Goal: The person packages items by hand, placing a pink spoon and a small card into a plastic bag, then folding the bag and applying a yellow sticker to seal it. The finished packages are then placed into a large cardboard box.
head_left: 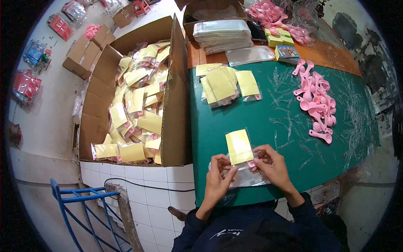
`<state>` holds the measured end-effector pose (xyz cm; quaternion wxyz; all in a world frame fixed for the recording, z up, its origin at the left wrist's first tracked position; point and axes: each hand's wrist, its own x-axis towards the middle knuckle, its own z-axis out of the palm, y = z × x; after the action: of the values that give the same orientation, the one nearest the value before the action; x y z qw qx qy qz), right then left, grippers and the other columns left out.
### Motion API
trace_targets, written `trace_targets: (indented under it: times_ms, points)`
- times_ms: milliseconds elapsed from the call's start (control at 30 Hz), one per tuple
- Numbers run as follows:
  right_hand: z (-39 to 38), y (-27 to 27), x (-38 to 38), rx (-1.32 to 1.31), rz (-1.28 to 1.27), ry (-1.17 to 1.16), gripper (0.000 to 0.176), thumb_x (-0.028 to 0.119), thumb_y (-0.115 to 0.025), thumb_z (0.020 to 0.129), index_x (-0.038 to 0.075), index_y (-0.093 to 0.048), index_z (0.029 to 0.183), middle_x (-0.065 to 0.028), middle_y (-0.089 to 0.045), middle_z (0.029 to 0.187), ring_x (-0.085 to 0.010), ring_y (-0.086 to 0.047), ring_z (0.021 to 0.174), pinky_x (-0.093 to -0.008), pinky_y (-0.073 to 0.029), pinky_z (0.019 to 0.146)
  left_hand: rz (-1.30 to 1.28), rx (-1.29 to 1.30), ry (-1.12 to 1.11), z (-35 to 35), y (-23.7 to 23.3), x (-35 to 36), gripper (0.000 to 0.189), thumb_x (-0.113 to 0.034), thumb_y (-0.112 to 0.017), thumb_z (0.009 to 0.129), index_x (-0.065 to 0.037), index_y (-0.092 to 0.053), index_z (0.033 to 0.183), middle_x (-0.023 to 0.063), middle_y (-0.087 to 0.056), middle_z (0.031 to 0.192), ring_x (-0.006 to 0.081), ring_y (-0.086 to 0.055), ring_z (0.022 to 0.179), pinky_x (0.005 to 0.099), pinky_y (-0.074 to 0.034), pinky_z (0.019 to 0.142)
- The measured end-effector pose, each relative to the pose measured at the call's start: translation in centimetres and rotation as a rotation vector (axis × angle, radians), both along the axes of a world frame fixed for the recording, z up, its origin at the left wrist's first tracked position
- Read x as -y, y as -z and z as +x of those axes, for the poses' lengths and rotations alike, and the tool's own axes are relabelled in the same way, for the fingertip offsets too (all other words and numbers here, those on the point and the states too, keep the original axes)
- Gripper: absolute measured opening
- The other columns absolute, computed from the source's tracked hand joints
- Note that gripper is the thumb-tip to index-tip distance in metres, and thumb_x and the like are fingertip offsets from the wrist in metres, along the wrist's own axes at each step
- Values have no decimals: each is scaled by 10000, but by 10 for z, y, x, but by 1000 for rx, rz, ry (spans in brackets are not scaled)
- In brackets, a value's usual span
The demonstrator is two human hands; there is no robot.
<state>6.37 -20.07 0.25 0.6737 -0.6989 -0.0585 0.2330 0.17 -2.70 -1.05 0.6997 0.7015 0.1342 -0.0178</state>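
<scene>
A clear bag with a yellow card (239, 147) and a pink spoon end (251, 164) lies between my hands near the table's front edge, over flat clear bags (247, 179). My left hand (219, 173) has its fingers curled at the lower left corner of the bag, thumb and fingers pressed toward it. At the lower right, beside the pink piece, my right hand (270, 165) pinches the bag's edge. Filled bags with yellow cards (219, 86) lie farther up the green table (252, 117). Pink spoons (317, 98) are heaped at the right.
A large cardboard box (175, 105) of filled bags stands left of the table. Behind are stacked clear bags (222, 33), a small blue box (288, 52) and more pink spoons (268, 12). Clear plastic strips (357, 122) litter the right side. A blue metal frame (79, 195) is at lower left.
</scene>
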Motion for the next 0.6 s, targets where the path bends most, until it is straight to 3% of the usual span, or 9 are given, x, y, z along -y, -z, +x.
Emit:
trace_targets:
  times_ms: [167,300,400,500,600]
  points:
    - [-1,1,2,51,-78,-76,395,13,-525,862,-4,-467,1253,-69,-581,843,-127,-620,723,-246,-525,645,-19,-48,47,-2,-2,-4,291,-57,-577,856,-30,-435,1108,55,-522,935,74,-526,723,204,-438,515]
    - [2,0,4,25,-73,-90,397,8,-528,859,-28,-459,1248,-82,-581,855,-132,-620,721,-249,-526,645,0,-158,97,-2,-9,-10,361,-61,-568,859,-30,-467,1204,65,-542,1011,82,-524,767,200,-434,532]
    - [11,-4,4,-39,-42,-125,397,12,-531,858,-57,-446,1240,-84,-573,844,-140,-618,717,-255,-527,635,101,-25,110,-1,-12,-12,427,-52,-566,854,-34,-447,1264,76,-543,1082,98,-527,792,205,-449,573]
    - [19,-6,3,-173,65,-153,438,20,-538,857,-73,-394,1260,-87,-572,824,-146,-612,708,-261,-525,624,143,52,101,2,-9,-16,431,-78,-579,846,-43,-459,1259,84,-537,1041,121,-549,731,231,-475,530]
    - [26,-17,-1,-249,158,-143,492,30,-553,851,-74,-342,1283,-95,-583,810,-149,-604,691,-268,-521,625,166,108,90,6,-14,-18,435,-59,-579,838,-41,-459,1256,102,-539,1070,146,-564,781,245,-483,540]
